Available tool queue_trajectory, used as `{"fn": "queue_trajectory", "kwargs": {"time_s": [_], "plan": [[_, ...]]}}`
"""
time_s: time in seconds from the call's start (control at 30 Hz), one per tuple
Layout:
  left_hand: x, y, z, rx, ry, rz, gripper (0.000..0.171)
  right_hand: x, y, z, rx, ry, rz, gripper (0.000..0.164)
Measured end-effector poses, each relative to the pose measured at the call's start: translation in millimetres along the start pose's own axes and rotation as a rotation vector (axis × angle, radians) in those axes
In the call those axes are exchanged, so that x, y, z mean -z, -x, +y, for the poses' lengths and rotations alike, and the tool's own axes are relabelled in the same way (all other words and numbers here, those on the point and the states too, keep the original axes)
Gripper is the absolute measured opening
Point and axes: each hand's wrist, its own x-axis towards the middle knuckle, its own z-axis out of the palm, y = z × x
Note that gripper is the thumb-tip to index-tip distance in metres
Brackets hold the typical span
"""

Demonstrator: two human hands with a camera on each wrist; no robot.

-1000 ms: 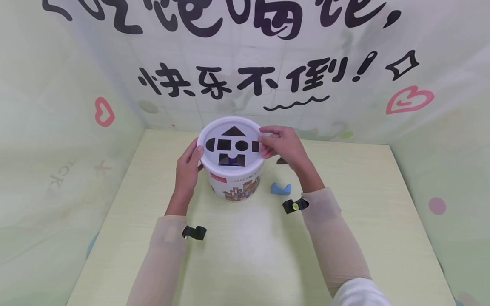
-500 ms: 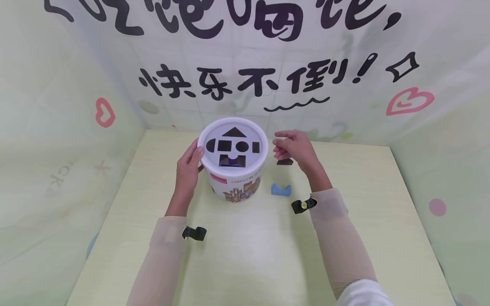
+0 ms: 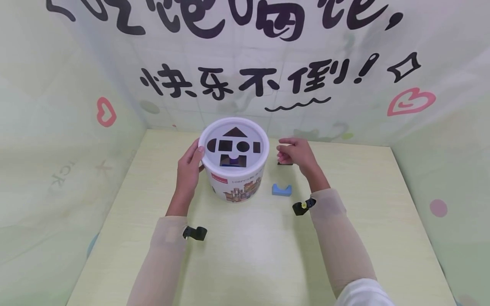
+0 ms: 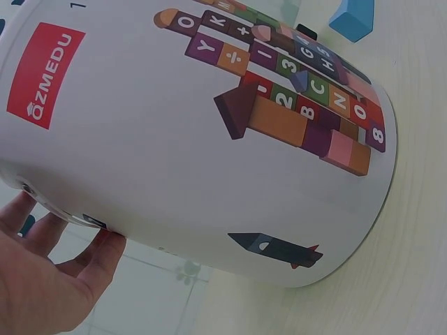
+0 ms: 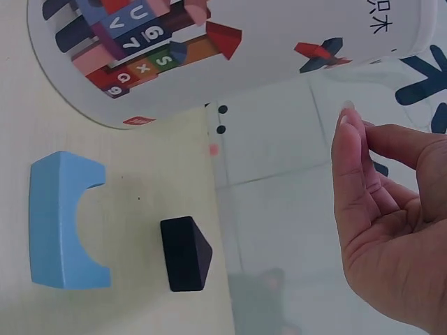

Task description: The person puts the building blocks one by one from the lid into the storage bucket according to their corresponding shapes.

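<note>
A white bucket (image 3: 237, 187) with printed toy blocks on its side stands upright on the table. Its white lid (image 3: 212, 158) has several shaped holes, and something blue and purple shows through the nearest one. My left hand (image 3: 186, 174) grips the bucket's left side at the top, thumb on the lid's rim; its fingers (image 4: 105, 258) lie against the wall. My right hand (image 3: 300, 158) hovers right of the bucket, fingers loosely bent, holding nothing. Below it lies a dark triangular block (image 5: 185, 255), partly hidden by the hand in the head view. Nearer me is a blue arch block (image 3: 281, 190).
The pale wooden table (image 3: 237, 255) meets a printed back wall (image 3: 214, 110) just behind the bucket. Side walls (image 3: 440, 170) rise at left and right. Each wrist wears a small black camera (image 3: 195, 233).
My right hand has left the lid's right edge and moved right, then slightly down over the dark triangular block. The left hand and bucket have stayed in place.
</note>
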Motion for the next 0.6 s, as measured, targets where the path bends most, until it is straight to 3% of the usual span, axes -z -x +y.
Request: {"fn": "queue_trajectory", "kwargs": {"time_s": [0.6], "plan": [[0.4, -0.8, -0.3, 0.010, 0.000, 0.005, 0.048, 7, -15, 36, -0.066, -0.050, 0.033, 0.041]]}}
